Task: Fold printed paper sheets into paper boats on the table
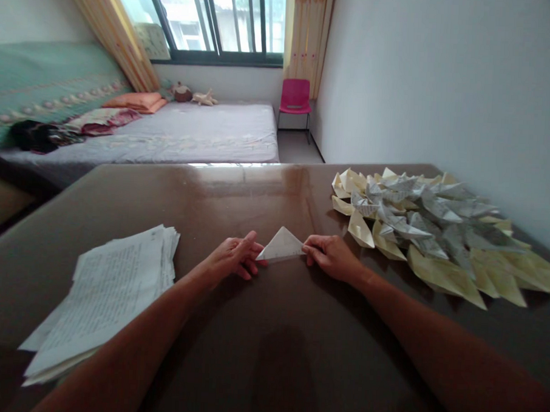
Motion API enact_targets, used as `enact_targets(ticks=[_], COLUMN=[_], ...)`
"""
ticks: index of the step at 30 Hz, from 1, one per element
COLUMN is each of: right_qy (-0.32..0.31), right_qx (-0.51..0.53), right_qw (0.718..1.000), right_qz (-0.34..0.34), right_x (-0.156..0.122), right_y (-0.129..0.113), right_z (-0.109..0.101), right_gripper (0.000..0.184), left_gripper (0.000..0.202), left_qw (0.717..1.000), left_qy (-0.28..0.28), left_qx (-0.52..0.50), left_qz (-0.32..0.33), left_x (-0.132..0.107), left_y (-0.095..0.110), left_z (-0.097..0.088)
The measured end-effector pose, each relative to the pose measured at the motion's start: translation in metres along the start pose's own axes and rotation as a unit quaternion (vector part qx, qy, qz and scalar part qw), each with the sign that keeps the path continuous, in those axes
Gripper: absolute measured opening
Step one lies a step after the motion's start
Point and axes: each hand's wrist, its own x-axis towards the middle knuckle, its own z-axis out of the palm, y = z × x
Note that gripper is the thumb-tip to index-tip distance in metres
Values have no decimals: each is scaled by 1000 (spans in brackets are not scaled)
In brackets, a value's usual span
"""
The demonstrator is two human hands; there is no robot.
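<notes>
A folded paper triangle [281,245], white with faint print, is held low over the brown table with its point away from me. My right hand [330,255] pinches its right corner between thumb and fingers. At the left corner is my left hand [240,254], its fingers spread and the fingertips close to the paper's edge. Whether those fingertips touch the paper I cannot tell. To the right lies a crowd of folded paper boats [402,220], some white with print, others yellowish. A stack of printed paper sheets [112,284] rests to the left, beside my left forearm.
The glossy brown table [202,209] reaches toward a bed [214,127] with orange pillows [136,101] and soft toys. A pink chair [295,97] stands by the far wall under the window [219,21]. A white wall [444,86] runs along the right side.
</notes>
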Motion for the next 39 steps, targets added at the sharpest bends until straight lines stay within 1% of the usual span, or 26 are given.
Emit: enact_targets(ticks=[2,5,7,9,11,13,15,17,22,24,26,27,28,29,30,31,33,35,37,39], right_qy=[-9,-19,-23,-15,-6,-3,-9,-12,-11,9,53,70,74,63,39,14,-21,-33,-36,-36], right_qx=[-1,-9,-17,-41,-79,-109,-120,-127,-190,-213,-213,-206,-199,-191,-185,-179,-163,-127,-79,-38], right_qw=[1000,1000,1000,999,997,994,992,991,981,977,975,975,974,972,970,967,968,976,985,991], right_qz=[1,5,9,6,-6,-16,-22,-28,-25,-13,-27,-52,-85,-122,-155,-178,-190,-171,-146,-126], right_x=[0,-1,-2,-3,-4,-5,-6,-8,-8,-8,-8,-8,-9,-10,-12,-14,-17,-19,-19,-17], right_y=[-1,-2,-2,-2,-1,-1,-1,-2,0,1,-1,-4,-9,-14,-20,-26,-35,-40,-40,-37], right_z=[-1,-1,0,2,4,5,6,8,10,8,4,2,1,1,1,2,5,9,11,12], right_gripper=[25,28,31,33,34,34,34,35,42,42,34,39,53,69,79,82,74,64,61,62], left_gripper=[58,46,40,36,34,30,27,26,23,23,23,23,22,21,20,20,23,27,30,29], left_qw=[1000,997,989,970,940,914,901,895,882,889,905,912,919,923,927,930,938,949,961,969], left_qy=[-12,-14,12,53,89,115,127,133,153,136,103,85,68,54,40,26,2,-15,-21,-23], left_qx=[-8,68,133,217,302,357,380,390,417,408,381,365,350,337,326,315,290,245,177,119], left_qz=[5,43,65,97,131,156,168,171,156,157,161,165,171,176,182,186,191,199,210,215], left_x=[1,2,1,0,-2,-3,-4,-4,-3,-5,-8,-10,-12,-15,-17,-20,-24,-27,-28,-27], left_y=[-3,-7,-9,-8,-7,-6,-8,-10,-12,-10,-5,-3,0,2,5,7,11,15,16,15], left_z=[-1,3,6,9,11,14,16,18,21,20,18,18,18,19,20,21,23,22,21,19])
